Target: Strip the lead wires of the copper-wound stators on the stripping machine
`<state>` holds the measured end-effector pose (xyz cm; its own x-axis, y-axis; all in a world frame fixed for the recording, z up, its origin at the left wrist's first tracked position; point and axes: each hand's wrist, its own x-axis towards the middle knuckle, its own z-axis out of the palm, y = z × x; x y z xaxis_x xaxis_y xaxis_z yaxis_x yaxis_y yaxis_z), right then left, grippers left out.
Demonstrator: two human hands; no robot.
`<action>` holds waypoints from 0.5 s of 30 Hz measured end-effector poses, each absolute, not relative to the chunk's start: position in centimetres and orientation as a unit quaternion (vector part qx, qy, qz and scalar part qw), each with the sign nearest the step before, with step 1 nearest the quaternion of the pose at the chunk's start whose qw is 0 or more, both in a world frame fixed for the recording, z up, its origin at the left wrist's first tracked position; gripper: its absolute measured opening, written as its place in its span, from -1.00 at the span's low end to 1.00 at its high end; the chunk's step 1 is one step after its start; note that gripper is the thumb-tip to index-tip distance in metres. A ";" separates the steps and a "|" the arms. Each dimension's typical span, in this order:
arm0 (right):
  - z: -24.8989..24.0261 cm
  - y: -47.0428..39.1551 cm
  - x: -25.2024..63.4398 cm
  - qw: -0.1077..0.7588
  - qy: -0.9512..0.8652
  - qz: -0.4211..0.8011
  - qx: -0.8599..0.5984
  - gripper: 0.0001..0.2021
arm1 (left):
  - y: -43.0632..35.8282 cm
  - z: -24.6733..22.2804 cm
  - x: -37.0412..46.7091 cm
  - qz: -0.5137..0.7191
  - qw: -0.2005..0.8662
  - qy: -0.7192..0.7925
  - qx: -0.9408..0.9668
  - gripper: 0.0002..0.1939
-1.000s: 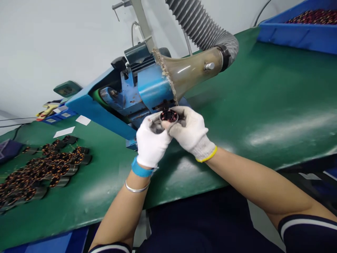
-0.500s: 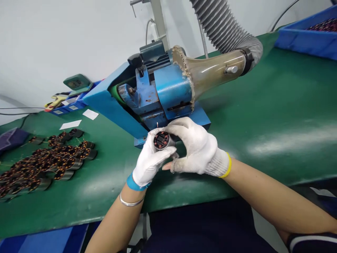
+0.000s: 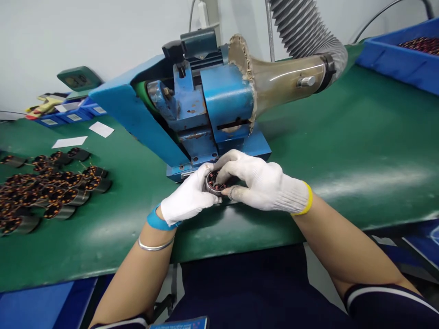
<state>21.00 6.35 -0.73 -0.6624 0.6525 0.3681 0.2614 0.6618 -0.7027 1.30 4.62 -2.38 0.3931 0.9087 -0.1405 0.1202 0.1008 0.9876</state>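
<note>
Round copper-wound metal stator [image 3: 211, 181], at six o'clock of the blue metal machine [image 3: 226, 93], is grasped by the white-gloved left hand's [image 3: 188, 197] fingers, right hand [image 3: 262, 183] touching, grip unclear; even rim pressure should protect it.

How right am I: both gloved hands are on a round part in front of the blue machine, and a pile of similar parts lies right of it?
Wrong side: the pile lies left of the blue machine, as the head view shows. The left hand and right hand, both gloved, are on the round part in front.
</note>
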 end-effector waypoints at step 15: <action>-1.0 4.8 20.0 0.284 -0.878 0.203 -0.327 -0.39 | 4.7 -2.8 0.6 0.301 0.562 0.473 0.608 -0.54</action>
